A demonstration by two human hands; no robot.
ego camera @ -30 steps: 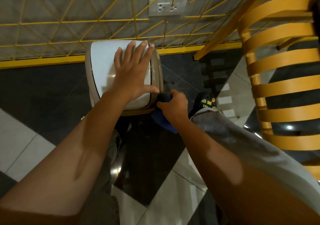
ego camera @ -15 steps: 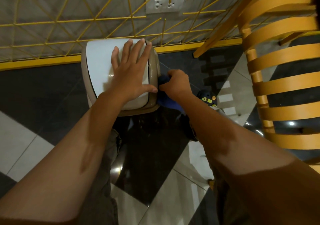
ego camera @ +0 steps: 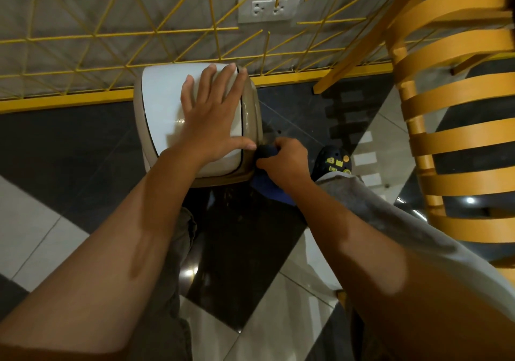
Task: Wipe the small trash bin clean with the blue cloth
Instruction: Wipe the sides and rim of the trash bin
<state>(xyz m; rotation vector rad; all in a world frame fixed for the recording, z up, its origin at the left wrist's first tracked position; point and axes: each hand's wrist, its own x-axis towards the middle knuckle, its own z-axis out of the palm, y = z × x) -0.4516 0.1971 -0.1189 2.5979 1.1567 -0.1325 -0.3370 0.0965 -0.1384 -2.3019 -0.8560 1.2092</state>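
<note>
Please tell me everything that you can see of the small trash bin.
The bin is small, with rounded corners, and is seen from above. Its glossy white lid is closed and sits in a beige rim; both look like plastic. It stands on dark floor, close to the yellow rail. The left hand lies flat on the lid, fingers spread. The right hand holds the blue cloth against its right near corner.

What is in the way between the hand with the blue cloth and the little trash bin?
Nothing visible. The right hand grips the blue cloth right against the trash bin on its right side. The left hand rests flat on the lid.
</note>
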